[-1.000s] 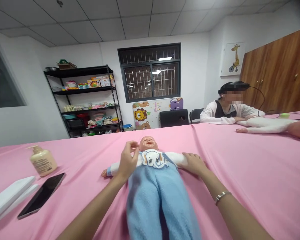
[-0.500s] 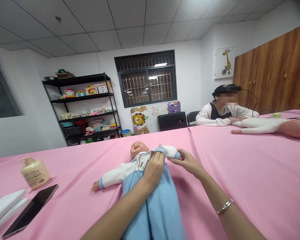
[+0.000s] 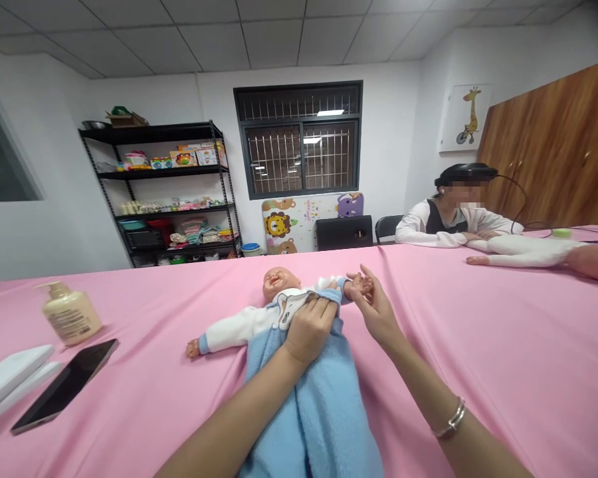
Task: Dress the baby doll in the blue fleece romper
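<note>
Left grip (image 3: 309, 330) closed firmly over the chest of a blue fleece romper (image 3: 303, 411), fingers bunching the cloth just below the collar. Right grip (image 3: 373, 311) only partly closed, its fingers (image 3: 363, 284) parted and their tips against the small vinyl hand (image 3: 355, 287) of a baby doll (image 3: 278, 284); how firm that hold is, impossible to tell.

Doll flat on its back between both grips, near the middle of a pink cloth-covered tabletop (image 3: 458, 345), head toward the far edge, legs in the romper running toward the near side and out of the frame. Its other arm, in a white sleeve (image 3: 232, 333), stretched out to the left, away from both grips, hand resting on the cloth.

Left of the doll, well apart from it, a cream pump bottle (image 3: 70, 313), a black smartphone (image 3: 64, 385) and a white flat case (image 3: 12, 378), the case at the frame's left edge. To the right, a wide stretch of pink cloth, then a second doll (image 3: 528, 252) near the far right edge, beside a seated person (image 3: 451, 222) in a headset.
</note>
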The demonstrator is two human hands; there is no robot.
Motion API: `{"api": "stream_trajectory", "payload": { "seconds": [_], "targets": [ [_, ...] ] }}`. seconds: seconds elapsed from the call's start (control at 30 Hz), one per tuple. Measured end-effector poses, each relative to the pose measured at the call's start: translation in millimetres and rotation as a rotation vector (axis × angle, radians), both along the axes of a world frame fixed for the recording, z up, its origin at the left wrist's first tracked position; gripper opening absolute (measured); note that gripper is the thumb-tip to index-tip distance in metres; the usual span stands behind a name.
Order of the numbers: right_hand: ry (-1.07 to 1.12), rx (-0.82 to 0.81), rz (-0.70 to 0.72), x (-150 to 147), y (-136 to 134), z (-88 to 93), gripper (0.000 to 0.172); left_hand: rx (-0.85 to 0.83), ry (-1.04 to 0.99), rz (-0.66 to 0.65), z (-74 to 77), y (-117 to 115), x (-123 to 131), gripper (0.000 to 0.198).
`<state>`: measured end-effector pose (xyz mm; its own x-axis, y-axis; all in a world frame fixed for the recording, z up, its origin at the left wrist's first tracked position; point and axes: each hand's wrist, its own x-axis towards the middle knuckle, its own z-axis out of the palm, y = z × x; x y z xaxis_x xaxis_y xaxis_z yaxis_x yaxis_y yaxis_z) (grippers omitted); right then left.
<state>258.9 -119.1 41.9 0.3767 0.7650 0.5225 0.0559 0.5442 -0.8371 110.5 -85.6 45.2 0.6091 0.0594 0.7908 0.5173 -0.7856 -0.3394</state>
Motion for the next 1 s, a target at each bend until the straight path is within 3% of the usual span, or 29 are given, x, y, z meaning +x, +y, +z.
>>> {"api": "stream_trajectory", "payload": {
  "seconds": [0.17,0.37,0.53,0.63,0.83,1.0],
  "targets": [
    [-0.242,-0.080,0.123,-14.0,-2.8,-4.9,0.071,-0.082,-0.021,-0.001,-3.3,1.0,-1.0,0.034],
    [-0.361,0.016,0.213,-28.6,-8.7,-3.0,0.058,-0.174,-0.055,-0.018,-5.3,-0.5,0.1,0.034],
    [-0.204,-0.127,0.080,-23.0,-7.7,-6.8,0.038,-0.483,-0.030,0.040,0.8,0.1,0.2,0.015],
    [-0.159,-0.174,0.007,-18.6,-2.7,-12.3,0.029,-0.628,-0.007,-0.039,4.7,3.4,-1.2,0.016],
    [0.252,-0.272,0.210,-10.6,6.9,-21.1,0.028,-0.859,0.015,-0.211,9.9,7.2,-6.0,0.039],
    [0.366,-0.308,0.325,-3.0,7.7,-24.3,0.035,-0.860,-0.043,-0.147,5.7,6.4,-7.2,0.048]
  ]
}}
